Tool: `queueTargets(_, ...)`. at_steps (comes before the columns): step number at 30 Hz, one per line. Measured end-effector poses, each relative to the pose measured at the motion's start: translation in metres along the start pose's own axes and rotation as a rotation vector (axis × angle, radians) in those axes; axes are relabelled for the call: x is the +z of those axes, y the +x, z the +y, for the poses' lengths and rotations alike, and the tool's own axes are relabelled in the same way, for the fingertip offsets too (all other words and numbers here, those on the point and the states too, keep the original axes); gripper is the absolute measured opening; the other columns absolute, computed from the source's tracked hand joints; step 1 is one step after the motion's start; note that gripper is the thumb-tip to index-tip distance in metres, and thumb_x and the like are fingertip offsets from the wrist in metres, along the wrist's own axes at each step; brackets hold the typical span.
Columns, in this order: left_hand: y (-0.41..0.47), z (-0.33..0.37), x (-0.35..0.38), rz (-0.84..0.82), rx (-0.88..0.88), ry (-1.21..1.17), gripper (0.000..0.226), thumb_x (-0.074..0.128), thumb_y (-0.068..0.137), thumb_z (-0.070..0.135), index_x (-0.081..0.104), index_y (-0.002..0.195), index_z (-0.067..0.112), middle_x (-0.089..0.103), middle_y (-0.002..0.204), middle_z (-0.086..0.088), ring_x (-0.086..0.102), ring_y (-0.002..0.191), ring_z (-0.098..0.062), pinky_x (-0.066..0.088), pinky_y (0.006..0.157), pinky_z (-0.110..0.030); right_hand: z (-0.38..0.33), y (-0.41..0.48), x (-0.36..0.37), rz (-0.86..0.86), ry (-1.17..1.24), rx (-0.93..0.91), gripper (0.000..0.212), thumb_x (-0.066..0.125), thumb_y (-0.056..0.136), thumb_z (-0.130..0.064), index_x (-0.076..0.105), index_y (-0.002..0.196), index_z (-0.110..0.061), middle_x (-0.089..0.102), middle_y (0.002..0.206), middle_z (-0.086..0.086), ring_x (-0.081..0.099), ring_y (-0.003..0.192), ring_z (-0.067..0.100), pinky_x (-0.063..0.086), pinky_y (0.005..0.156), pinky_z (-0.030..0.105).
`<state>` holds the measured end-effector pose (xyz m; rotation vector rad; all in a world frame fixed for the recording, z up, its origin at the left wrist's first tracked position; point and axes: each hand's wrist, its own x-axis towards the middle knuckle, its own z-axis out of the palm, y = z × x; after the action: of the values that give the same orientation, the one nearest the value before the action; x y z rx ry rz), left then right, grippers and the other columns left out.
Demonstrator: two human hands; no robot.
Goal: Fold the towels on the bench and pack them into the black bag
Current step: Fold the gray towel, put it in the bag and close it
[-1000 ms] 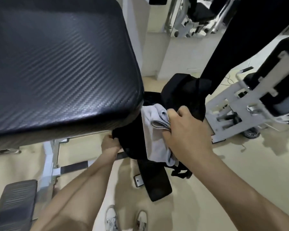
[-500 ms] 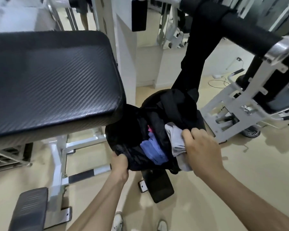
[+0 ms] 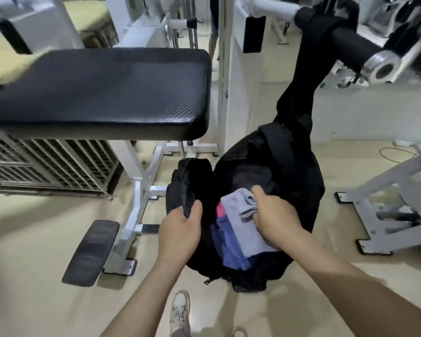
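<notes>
Tabletop [image 3: 102, 93] lies at ten o'clock. Our left hand [image 3: 180, 232] grips the open edge of the black bag [image 3: 289, 171]. At three o'clock of it, our right hand [image 3: 275, 217] holds the grey towel [image 3: 250, 239] inside the bag, on a blue towel [image 3: 229, 249].

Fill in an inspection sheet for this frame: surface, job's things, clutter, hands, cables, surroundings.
Surface: black bench pad, left of the bag.
Job's things: black bag hangs open by its strap from a padded bar; grey towel partly in its mouth, over a blue towel and a pink item.
Clutter: nothing seen.
Hands: left hand grips the bag's rim; right hand holds the grey towel.
Cables: thin cable lying at far right.
Surroundings: wire crate at left, white machine frames.
</notes>
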<state>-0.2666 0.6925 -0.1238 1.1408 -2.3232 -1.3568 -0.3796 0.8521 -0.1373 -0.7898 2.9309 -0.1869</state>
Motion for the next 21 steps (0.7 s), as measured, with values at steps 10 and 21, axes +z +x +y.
queueTargets(10, -0.043, 0.004, -0.02, 0.11, 0.235, 0.029, 0.024, 0.064, 0.068, 0.006, 0.043, 0.058, 0.003, 0.044, 0.063, 0.002, 0.042, 0.058, -0.013, 0.034, 0.054, -0.021, 0.041, 0.009, -0.026, 0.184, -0.094, -0.005, 0.017, 0.052, 0.085, -0.013, 0.048, 0.1, -0.018, 0.064, 0.094, 0.007, 0.061, 0.085, 0.032, 0.032, 0.057, 0.031)
queueTargets(21, -0.056, 0.007, -0.043, -0.195, 0.236, -0.281, 0.048, 0.066, 0.084, 0.027, 0.035, 0.056, 0.003, 0.034, 0.053, -0.002, 0.034, 0.052, -0.014, 0.028, 0.053, -0.027, -0.015, 0.007, 0.022, -0.001, -0.377, -0.099, 0.024, 0.053, 0.09, -0.007, 0.058, 0.113, -0.011, 0.052, 0.117, 0.008, 0.059, 0.103, 0.028, 0.037, 0.062, 0.033)
